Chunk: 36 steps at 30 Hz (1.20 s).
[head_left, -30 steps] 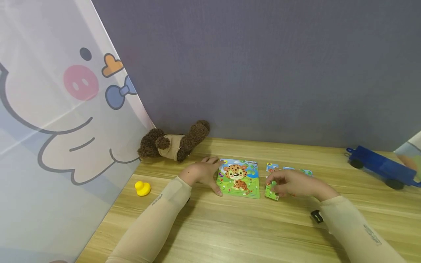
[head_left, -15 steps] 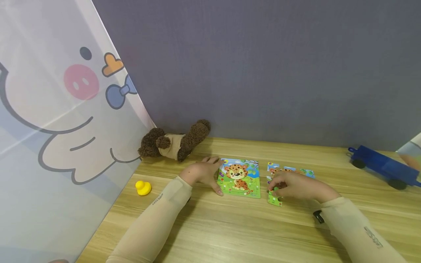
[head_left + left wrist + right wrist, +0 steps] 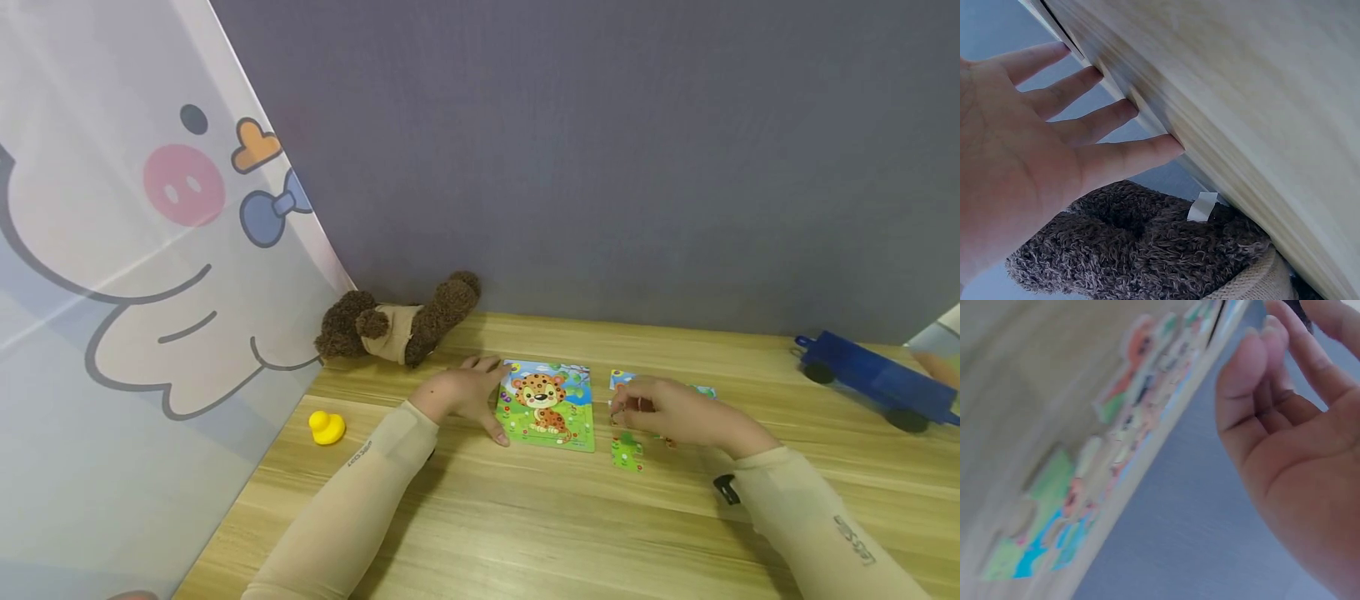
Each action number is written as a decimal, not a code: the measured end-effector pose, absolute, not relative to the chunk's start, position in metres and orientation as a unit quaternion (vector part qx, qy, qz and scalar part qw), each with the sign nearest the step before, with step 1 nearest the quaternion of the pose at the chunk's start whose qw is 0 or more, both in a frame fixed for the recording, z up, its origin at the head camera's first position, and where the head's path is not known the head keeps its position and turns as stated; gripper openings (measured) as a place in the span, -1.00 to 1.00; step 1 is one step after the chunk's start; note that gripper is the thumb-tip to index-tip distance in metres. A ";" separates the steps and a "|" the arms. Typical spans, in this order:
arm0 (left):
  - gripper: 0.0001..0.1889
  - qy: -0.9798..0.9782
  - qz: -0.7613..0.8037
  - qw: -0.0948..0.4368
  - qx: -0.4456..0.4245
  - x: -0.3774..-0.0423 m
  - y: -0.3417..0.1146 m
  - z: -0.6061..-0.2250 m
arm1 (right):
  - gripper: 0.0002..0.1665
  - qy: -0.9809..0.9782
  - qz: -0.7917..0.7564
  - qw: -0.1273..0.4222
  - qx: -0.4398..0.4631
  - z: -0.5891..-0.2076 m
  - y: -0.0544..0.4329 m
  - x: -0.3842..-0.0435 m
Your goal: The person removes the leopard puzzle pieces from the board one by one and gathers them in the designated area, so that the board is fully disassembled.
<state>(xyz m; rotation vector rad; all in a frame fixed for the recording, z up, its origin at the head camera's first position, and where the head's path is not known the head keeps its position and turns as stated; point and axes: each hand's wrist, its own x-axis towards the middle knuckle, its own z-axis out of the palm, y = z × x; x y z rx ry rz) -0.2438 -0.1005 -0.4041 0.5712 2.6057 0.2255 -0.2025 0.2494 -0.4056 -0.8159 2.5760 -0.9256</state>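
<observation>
On the table, my left hand (image 3: 465,396) lies with fingers spread at the left edge of a square leopard picture board (image 3: 546,417). In the left wrist view its fingers (image 3: 1116,156) are straight, fingertips right at the tabletop. My right hand (image 3: 675,412) hovers over loose jigsaw pieces to the right of the board, fingers loosely bent and holding nothing. Just below it lies a green jigsaw piece (image 3: 626,457) with a flower print. Several other jigsaw pieces (image 3: 1135,412) lie close together in the right wrist view; the hand partly hides them in the head view.
A brown plush bear (image 3: 393,329) lies at the back left, against the wall. Nearer the left edge sits a yellow rubber duck (image 3: 326,428). At the far right stands a blue toy wagon (image 3: 873,375) with black wheels. A grey panel (image 3: 600,167) rises behind the wooden table (image 3: 525,533).
My right hand set the green jigsaw piece down nearer the front, let go of it and rose slightly away. The left hand and the leopard board have stayed in place.
</observation>
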 end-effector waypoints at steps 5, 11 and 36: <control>0.43 0.947 0.086 0.230 0.208 -0.244 -0.102 -0.405 | -0.76 0.904 -0.324 0.101 -0.260 -0.392 0.236 -0.205; 0.44 0.946 0.087 0.230 0.209 -0.245 -0.102 -0.407 | -0.67 0.895 -0.346 0.110 -0.258 -0.382 0.216 -0.209; 0.44 0.949 0.076 0.226 0.206 -0.246 -0.100 -0.407 | -0.64 0.867 -0.378 0.162 -0.282 -0.411 0.158 -0.236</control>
